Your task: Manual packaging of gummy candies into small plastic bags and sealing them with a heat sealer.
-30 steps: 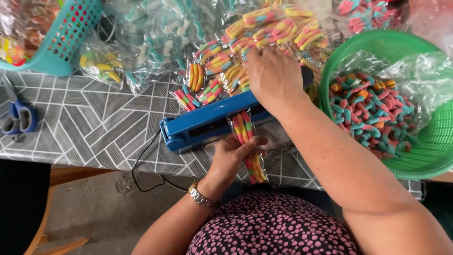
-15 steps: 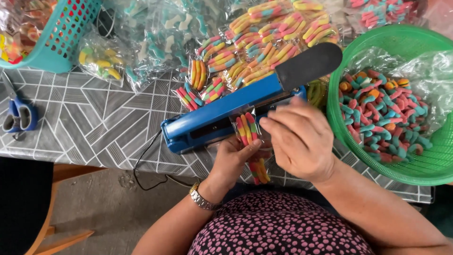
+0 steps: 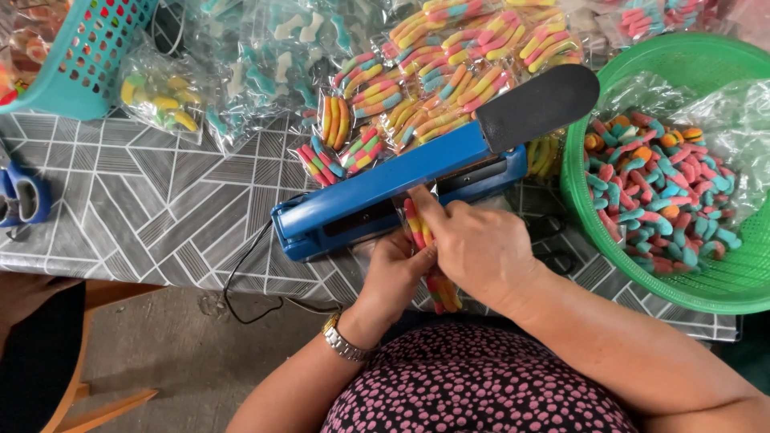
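My left hand (image 3: pixel 391 273) and right hand (image 3: pixel 473 244) both pinch the small clear bag of gummy worms (image 3: pixel 429 265) at the blue heat sealer (image 3: pixel 385 192), light, soft and slippery, probably best held by its top edge.

My table (image 3: pixel 160 208) wears a grey cloth printed with white angular lines, its near edge running across in front of me. Below that edge, on my left, I see bare grey concrete floor (image 3: pixel 176 361) with a pale stain. A wooden chair leg (image 3: pixel 96 401) stands at the lower left corner. Soft, even daylight.
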